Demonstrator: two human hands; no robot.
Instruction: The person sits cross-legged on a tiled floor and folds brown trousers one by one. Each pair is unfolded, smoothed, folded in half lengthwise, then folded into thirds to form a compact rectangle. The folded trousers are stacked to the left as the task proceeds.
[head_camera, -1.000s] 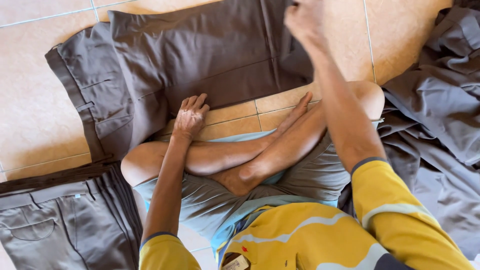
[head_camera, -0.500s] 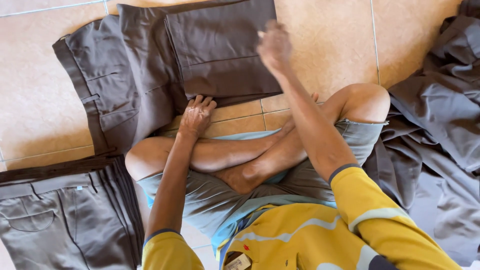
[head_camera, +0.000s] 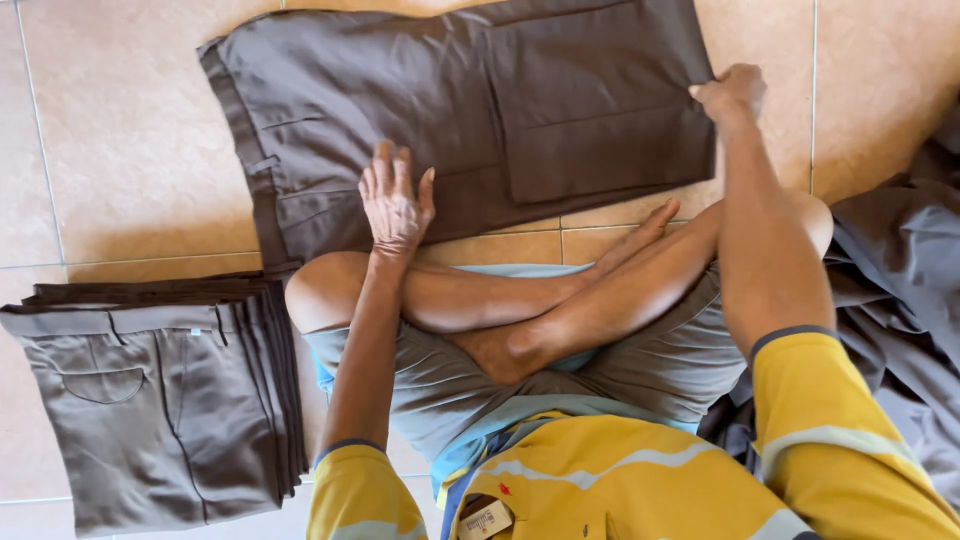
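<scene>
A pair of dark grey-brown trousers (head_camera: 420, 110) lies on the tiled floor in front of my crossed legs, its leg part folded back over the top. My left hand (head_camera: 396, 200) rests flat on the trousers near their lower edge, fingers spread. My right hand (head_camera: 730, 92) pinches the right edge of the folded-over leg section.
A neat stack of folded trousers (head_camera: 160, 400) of the same colour sits at my left knee. A loose heap of unfolded grey garments (head_camera: 900, 300) lies on my right. Beige floor tiles (head_camera: 110, 150) surround the work.
My right hand carried the trouser legs down from the far side and laid them over the upper part. My left hand slid up from the floor edge onto the cloth.
</scene>
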